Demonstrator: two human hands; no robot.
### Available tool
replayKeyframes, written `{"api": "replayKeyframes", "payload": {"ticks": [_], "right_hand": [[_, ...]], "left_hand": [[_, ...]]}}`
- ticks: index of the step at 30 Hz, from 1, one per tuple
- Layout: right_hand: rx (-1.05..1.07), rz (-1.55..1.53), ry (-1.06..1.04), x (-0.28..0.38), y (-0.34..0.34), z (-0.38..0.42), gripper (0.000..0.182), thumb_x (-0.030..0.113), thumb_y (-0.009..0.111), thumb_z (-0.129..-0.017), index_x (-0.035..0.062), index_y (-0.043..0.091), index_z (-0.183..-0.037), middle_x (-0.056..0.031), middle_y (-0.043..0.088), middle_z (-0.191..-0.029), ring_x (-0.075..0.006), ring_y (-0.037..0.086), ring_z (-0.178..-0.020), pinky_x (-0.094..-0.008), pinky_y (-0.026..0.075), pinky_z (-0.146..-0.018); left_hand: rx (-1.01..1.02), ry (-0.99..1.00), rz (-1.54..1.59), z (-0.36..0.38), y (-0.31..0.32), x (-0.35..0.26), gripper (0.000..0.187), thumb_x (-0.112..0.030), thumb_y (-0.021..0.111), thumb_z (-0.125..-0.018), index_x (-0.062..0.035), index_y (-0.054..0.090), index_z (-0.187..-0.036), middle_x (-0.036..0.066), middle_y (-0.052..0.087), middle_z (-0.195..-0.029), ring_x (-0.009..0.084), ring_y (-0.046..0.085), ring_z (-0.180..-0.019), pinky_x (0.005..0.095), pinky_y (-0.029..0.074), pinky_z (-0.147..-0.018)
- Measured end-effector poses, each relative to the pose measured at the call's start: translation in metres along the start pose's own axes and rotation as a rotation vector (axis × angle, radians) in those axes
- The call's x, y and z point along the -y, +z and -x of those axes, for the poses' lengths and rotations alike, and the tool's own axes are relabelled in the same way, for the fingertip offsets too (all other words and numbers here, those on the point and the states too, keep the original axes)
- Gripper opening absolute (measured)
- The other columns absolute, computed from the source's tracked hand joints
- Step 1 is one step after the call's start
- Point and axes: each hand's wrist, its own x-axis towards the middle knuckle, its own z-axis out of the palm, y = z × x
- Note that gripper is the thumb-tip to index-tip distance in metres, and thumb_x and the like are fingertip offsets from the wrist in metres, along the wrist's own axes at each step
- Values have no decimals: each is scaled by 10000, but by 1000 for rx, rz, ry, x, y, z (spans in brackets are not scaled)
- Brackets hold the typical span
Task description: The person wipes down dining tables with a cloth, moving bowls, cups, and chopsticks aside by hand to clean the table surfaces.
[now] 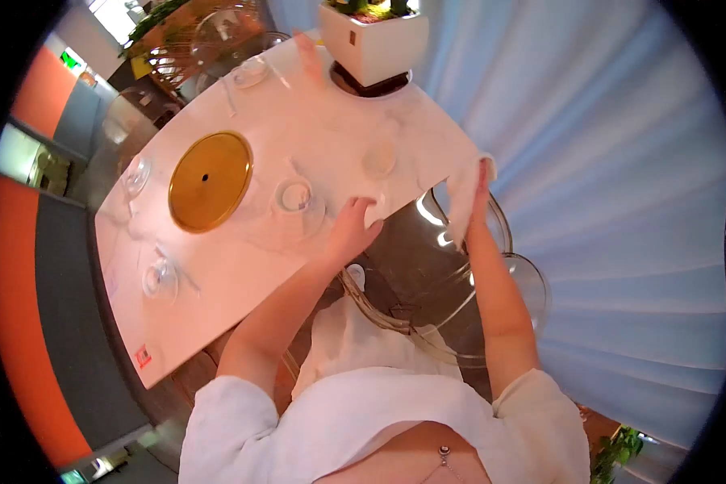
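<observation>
Over the near edge of the white table, my left hand (355, 228) has its thumb and fingers apart; a small pale patch between them is too blurred to identify. My right hand (481, 194) is beyond the table's right corner and grips a white cloth (461, 198), which hangs down beside the fingers. Left of my left hand, a glass cup on a clear plate (296, 196) rests on the table (242, 282). A pale round dish (379, 160) lies farther back.
A round gold tray (210, 181) is on the table, with more glassware (160, 278) around it. A white planter (375, 44) stands at the back. Transparent chairs (528, 298) are below my hands, and a pale blue curtain (621, 202) hangs at the right.
</observation>
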Motion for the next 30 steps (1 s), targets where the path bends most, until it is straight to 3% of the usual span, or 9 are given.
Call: {"api": "replayKeyframes", "payload": {"ticks": [2, 5, 7, 11, 19, 22, 26, 28, 30], "right_hand": [[-150, -64, 305, -22, 41, -9, 515, 300, 478, -892, 15, 366, -1306, -214, 400, -1315, -310, 410, -1199, -375, 320, -1001], [15, 217, 183, -44, 87, 1, 516, 310, 478, -877, 97, 362, -1332, -186, 371, -1340, -355, 326, -1249, -435, 257, -1043], [342, 588, 75, -52, 111, -6, 518, 332, 470, -865, 169, 360, -1344, -146, 336, -1376, -338, 283, -1282, -481, 208, -1055], [335, 614, 39, -87, 137, -46, 514, 369, 437, -876, 183, 350, -1347, -106, 312, -1399, -318, 254, -1303, -512, 174, -1056], [15, 862, 278, -128, 172, -155, 470, 319, 413, -882, 146, 385, -1318, -126, 351, -1368, -319, 282, -1281, -512, 195, -1036], [237, 470, -127, -80, 201, -120, 472, 254, 541, -790, 111, 461, -1232, -127, 422, -1290, -324, 344, -1219, -522, 251, -995], [415, 264, -425, -61, 201, -125, 465, 223, 553, -760, 107, 482, -1204, -98, 433, -1272, -276, 341, -1229, -497, 234, -1016], [349, 503, -110, -85, 186, -172, 427, 211, 475, -824, 116, 463, -1240, -84, 415, -1303, -272, 348, -1222, -477, 222, -1037], [59, 722, 47, -133, 185, -205, 421, 247, 418, -879, 114, 423, -1278, -111, 369, -1353, -290, 315, -1255, -465, 222, -1034]], "left_hand": [[-6, 140, -190, -60, 8, 10, 478, -225, 668, -734, -84, 468, -1145, 148, 469, -1209, 311, 499, -1048, 383, 439, -831], [71, -34, -499, -124, 33, 35, 727, -303, 719, -677, -127, 361, -1286, 164, 342, -1350, 380, 385, -1186, 442, 391, -899], [227, -88, -675, -157, 35, 42, 907, -350, 753, -623, -153, 266, -1363, 178, 255, -1408, 401, 363, -1207, 467, 371, -916], [410, -82, -677, -195, 39, 52, 955, -370, 766, -602, -161, 252, -1380, 173, 274, -1390, 393, 353, -1219, 456, 367, -921], [308, 16, -401, -205, 11, 58, 881, -311, 759, -547, -123, 352, -1305, 153, 396, -1249, 367, 406, -1114, 447, 381, -921], [230, 50, -300, -198, -28, 49, 875, -275, 764, -536, -113, 363, -1297, 160, 401, -1239, 367, 397, -1116, 449, 382, -925], [231, 60, -327, -190, -62, 57, 865, -245, 775, -541, -102, 365, -1289, 165, 402, -1221, 379, 408, -1094, 448, 404, -896], [226, 18, -307, -185, -71, 64, 867, -245, 780, -543, -92, 369, -1291, 179, 404, -1218, 388, 406, -1092, 458, 404, -892], [232, 7, -300, -179, -76, 65, 866, -241, 781, -547, -84, 368, -1292, 185, 404, -1217, 394, 406, -1088, 465, 403, -889]]}}
